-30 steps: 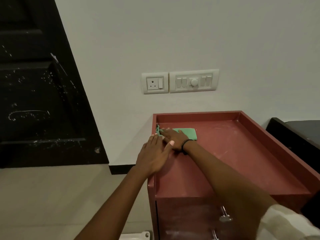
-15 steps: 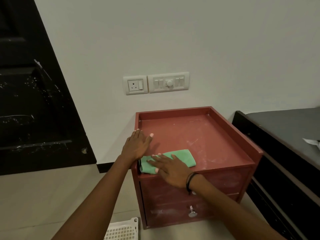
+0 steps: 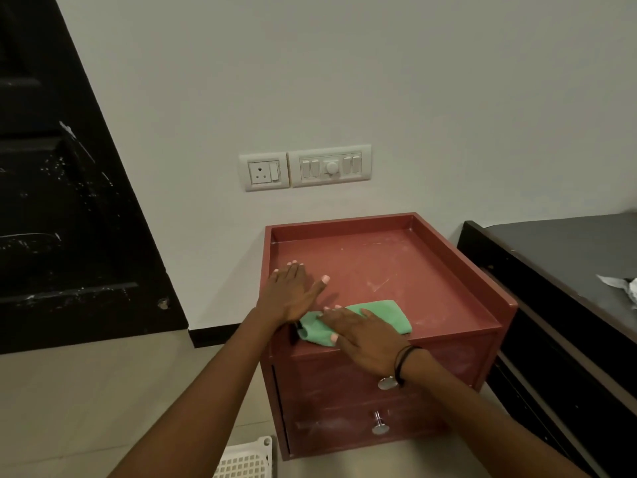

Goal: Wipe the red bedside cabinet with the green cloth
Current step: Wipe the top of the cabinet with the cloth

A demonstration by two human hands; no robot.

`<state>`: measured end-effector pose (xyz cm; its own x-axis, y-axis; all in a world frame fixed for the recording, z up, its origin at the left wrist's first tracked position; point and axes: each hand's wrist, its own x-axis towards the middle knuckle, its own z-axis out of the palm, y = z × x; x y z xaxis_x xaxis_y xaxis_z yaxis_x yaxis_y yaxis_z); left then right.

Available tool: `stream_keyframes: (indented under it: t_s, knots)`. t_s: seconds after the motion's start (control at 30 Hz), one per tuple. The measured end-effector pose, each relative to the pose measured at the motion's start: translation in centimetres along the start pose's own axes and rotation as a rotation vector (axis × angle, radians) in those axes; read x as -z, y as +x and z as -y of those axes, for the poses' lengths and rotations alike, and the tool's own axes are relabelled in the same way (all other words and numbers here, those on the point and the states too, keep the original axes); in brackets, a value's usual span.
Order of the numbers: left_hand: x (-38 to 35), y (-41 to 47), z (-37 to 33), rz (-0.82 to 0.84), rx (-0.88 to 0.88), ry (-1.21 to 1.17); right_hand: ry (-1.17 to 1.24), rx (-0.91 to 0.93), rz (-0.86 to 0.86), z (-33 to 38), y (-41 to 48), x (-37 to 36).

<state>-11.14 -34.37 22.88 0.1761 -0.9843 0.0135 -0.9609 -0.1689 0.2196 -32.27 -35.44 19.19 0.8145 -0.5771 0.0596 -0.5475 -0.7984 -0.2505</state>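
Observation:
The red bedside cabinet (image 3: pixel 396 267) stands against the white wall, its top a shallow tray with raised edges and pale dusty streaks. A folded green cloth (image 3: pixel 382 313) lies at the front left of that top. My right hand (image 3: pixel 362 339) presses flat on the cloth with fingers spread, covering its left part. My left hand (image 3: pixel 291 293) rests flat on the cabinet's left rim, fingers apart, holding nothing and touching the cloth's left end. Two drawers with metal knobs face me below.
A dark low bed frame (image 3: pixel 558 270) stands right of the cabinet, with a crumpled white paper (image 3: pixel 620 284) on it. A black door (image 3: pixel 62 188) fills the left. A white slotted basket (image 3: pixel 246 460) sits on the floor. Socket and switch plates (image 3: pixel 305 167) are on the wall.
The cloth and my right hand slid from the cabinet's back left corner to its front left edge. My view has pulled back, and the left hand stayed on the left rim.

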Motion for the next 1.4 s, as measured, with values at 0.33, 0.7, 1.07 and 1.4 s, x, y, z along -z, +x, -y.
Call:
stream_keyframes:
  t_s: [0.33,0.7,1.07,1.4]
  knots:
    - [-1.0,0.4,0.3,0.141,-0.113,0.233,-0.009,-0.122,0.045,-4.8,0.9,0.6]
    - [-1.0,0.5,0.1,0.308,-0.129,0.342,-0.072,-0.176,0.106,-12.4,11.8,2.4]
    - [-1.2,1.0,0.4,0.267,-0.12,0.321,-0.108,-0.199,0.04,-17.0,24.2,3.6]
    - [-0.7,0.5,-0.2,0.283,-0.082,0.308,-0.056,-0.176,0.059,-12.9,13.3,3.2]
